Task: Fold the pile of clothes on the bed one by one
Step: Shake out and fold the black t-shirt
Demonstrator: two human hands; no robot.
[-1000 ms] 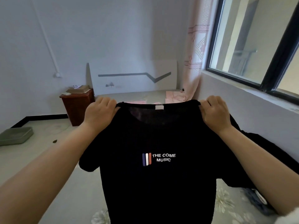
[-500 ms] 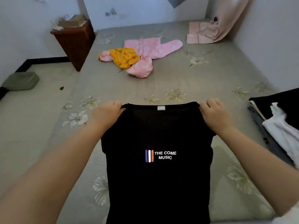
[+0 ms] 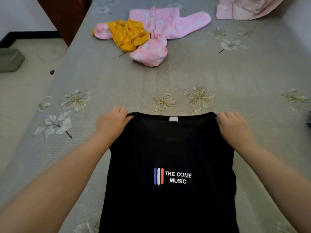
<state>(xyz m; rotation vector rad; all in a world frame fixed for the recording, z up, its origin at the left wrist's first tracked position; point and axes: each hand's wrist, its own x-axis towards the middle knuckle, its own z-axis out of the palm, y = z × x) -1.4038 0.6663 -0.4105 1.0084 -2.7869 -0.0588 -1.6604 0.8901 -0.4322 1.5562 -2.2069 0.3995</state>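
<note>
A black T-shirt (image 3: 170,148) with a white "THE COME MUSIC" print hangs front side towards me over the grey flowered bed (image 3: 117,81). My left hand (image 3: 112,123) grips its left shoulder and my right hand (image 3: 233,128) grips its right shoulder, fingers curled over the top edge. The neckline with a white label is stretched between them. The sleeves are hidden behind the body of the shirt. Farther up the bed lie a crumpled pink garment (image 3: 161,31) and a yellow garment (image 3: 129,35) on top of it.
A dark wooden cabinet (image 3: 65,15) stands off the bed's left side. A green box (image 3: 10,59) sits on the floor at the left. Pink fabric (image 3: 244,7) lies at the bed's far right. A dark item (image 3: 309,121) shows at the right edge.
The shirt has come down from raised in front of the wall to low over the bed, and my view has tilted down with it. Both hands keep their grip on the shoulders.
</note>
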